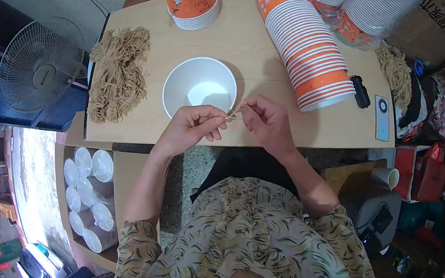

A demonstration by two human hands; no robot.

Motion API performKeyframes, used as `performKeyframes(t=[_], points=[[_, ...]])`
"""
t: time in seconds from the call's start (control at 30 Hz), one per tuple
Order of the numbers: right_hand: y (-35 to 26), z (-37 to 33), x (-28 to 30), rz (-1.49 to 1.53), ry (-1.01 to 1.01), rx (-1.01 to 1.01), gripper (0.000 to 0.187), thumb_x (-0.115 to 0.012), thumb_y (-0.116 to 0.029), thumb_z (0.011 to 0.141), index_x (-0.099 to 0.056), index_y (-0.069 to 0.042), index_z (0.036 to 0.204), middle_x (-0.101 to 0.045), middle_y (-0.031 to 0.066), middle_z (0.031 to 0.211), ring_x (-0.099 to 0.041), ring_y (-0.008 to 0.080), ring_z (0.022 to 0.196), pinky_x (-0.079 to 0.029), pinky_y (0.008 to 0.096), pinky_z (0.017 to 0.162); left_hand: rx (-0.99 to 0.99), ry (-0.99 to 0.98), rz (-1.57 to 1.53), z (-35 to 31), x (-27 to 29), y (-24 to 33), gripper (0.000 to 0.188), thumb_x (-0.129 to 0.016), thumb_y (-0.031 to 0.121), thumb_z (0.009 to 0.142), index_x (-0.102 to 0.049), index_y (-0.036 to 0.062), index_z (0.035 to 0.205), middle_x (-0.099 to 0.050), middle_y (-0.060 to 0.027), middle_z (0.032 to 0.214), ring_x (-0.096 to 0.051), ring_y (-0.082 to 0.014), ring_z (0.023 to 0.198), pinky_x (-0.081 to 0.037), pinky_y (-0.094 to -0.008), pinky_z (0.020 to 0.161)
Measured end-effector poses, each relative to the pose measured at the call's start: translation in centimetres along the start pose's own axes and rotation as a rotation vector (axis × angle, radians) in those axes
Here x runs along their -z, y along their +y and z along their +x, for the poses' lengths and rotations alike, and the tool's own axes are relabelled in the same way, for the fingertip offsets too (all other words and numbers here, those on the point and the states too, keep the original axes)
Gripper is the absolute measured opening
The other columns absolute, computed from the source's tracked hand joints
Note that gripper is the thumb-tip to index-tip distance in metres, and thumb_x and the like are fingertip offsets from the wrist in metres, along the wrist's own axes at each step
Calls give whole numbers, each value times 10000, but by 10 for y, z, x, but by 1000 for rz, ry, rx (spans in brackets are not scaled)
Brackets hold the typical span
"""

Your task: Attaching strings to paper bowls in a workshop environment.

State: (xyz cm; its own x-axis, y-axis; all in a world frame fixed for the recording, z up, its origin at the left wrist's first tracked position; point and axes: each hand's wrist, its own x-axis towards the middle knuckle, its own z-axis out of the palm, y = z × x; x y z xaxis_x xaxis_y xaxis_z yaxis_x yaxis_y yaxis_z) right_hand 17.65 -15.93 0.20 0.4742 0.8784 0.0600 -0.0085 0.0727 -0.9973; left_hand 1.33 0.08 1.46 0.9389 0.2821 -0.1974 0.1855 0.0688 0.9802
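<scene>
Above the table's front edge, my left hand (194, 127) and my right hand (267, 124) come together, each closed in a pinch. Between their fingertips runs a short piece of thin tan string (233, 116), apparently bent or looped; its ends are hidden by the fingers. Just beyond my hands stands a round white paper tub (181, 76), open at the top, with no string visible inside. To the left lies a big tangled heap of similar tan strings (119, 77).
A long stack of orange paper tubs (308, 47) lies slanted at the right. Farther back stands a lidded stack (189, 1). A phone (382, 117) and a small black object (359, 92) sit near the right edge. A fan (43, 65) and a box of clear plastic cups (87, 190) flank the left side.
</scene>
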Motion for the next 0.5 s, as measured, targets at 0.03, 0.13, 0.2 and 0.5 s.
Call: performKeyframes(t=[0.03,0.13,0.2,0.5], points=[[-2,2,-2,58,-4,2,103,-635,-110,985,-646,-12,1015,-570,-23,734,-486,15,619,-386,190,532,-7,19,15,-1,-1,0,199,-616,141,1018,-702,9,1140,-704,-27,904,-659,-75,737,-533,-216,654],[-6,7,-2,200,-54,-201,102,-656,-123,972,-661,-26,1002,-561,-27,698,-449,13,555,-326,191,469,-23,84,18,-3,-7,1,191,-628,123,1008,-718,21,1142,-704,-41,920,-663,-83,744,-542,-222,660],[-3,9,-2,291,-53,-256,103,-671,-130,962,-670,-31,991,-557,-31,684,-436,11,537,-307,193,454,-70,123,22,-5,-12,0,182,-640,108,997,-725,15,1130,-705,-51,932,-664,-89,746,-542,-225,657],[-1,12,-7,150,-13,-185,109,-719,-87,905,-728,11,951,-674,-23,789,-569,23,697,-454,201,630,-240,337,134,-11,-29,-9,138,-684,50,952,-745,0,1065,-702,-64,917,-673,-102,745,-535,-233,636]])
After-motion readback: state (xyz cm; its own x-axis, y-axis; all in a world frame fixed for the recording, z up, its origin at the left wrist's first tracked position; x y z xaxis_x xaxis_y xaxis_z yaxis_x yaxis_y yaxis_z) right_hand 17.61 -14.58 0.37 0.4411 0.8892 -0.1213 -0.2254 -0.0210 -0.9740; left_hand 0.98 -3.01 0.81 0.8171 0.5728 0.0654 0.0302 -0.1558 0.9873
